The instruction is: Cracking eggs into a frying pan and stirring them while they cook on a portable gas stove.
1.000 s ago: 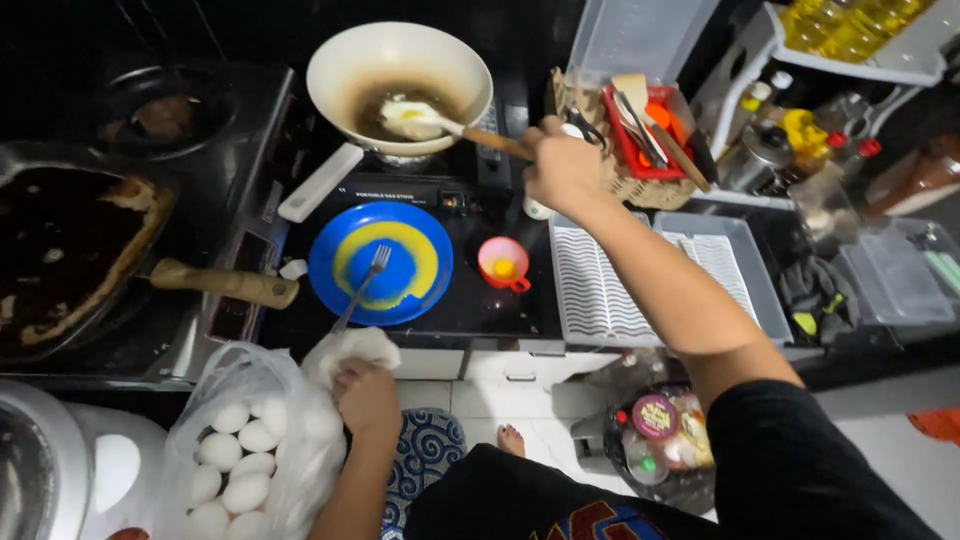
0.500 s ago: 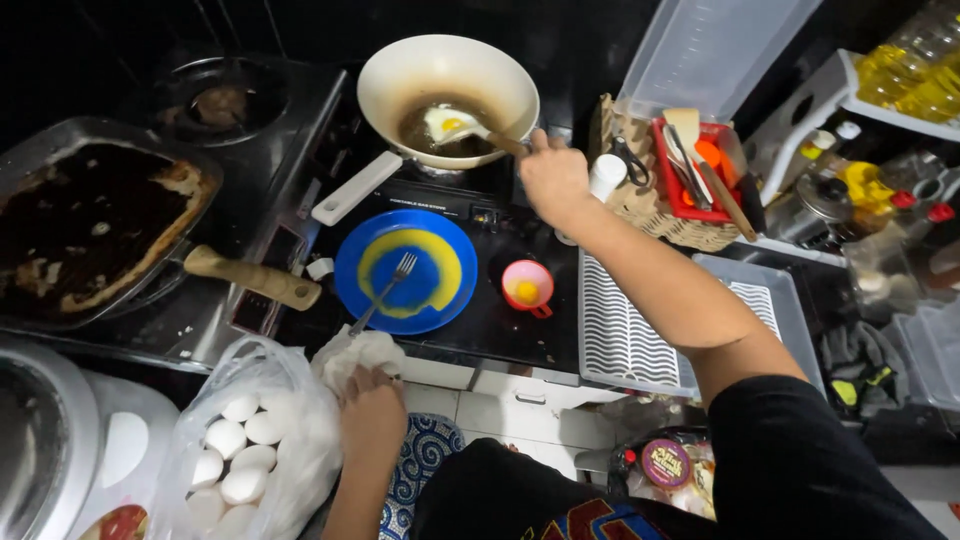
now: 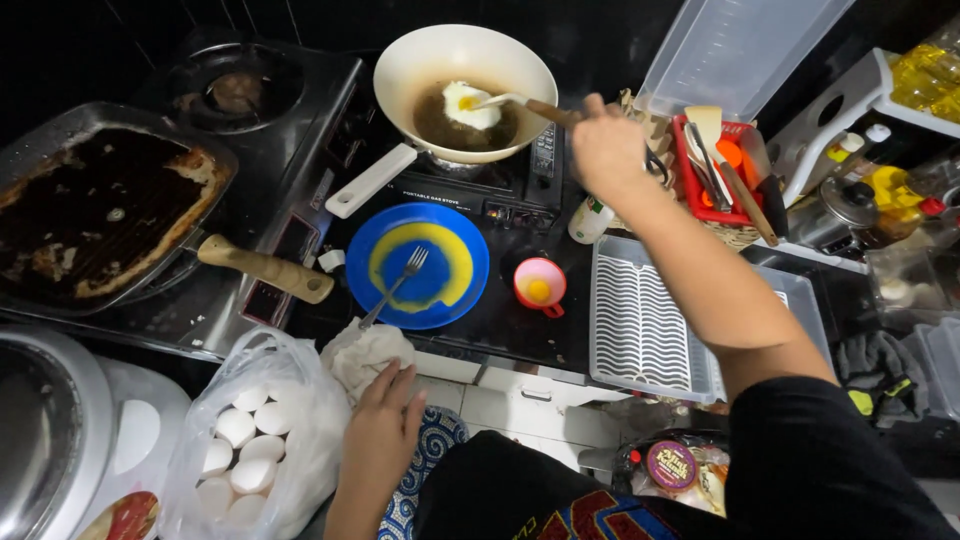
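Leftmost, bag of eggs (image 3: pixel 255 450); left hand (image 3: pixel 383 432) rests flat and loose on a crumpled cloth (image 3: pixel 362 352) beside it. Right hand (image 3: pixel 607 150) is clenched around the spatula (image 3: pixel 520 102) handle, blade touching the soft, slippery, fragile fried egg (image 3: pixel 470 104) in the cream pan (image 3: pixel 400 70) — probably best lifted from underneath

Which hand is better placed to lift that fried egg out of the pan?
Probably the right hand: it already grips the spatula whose blade touches the egg in the pan. The left hand rests on a cloth, far off.
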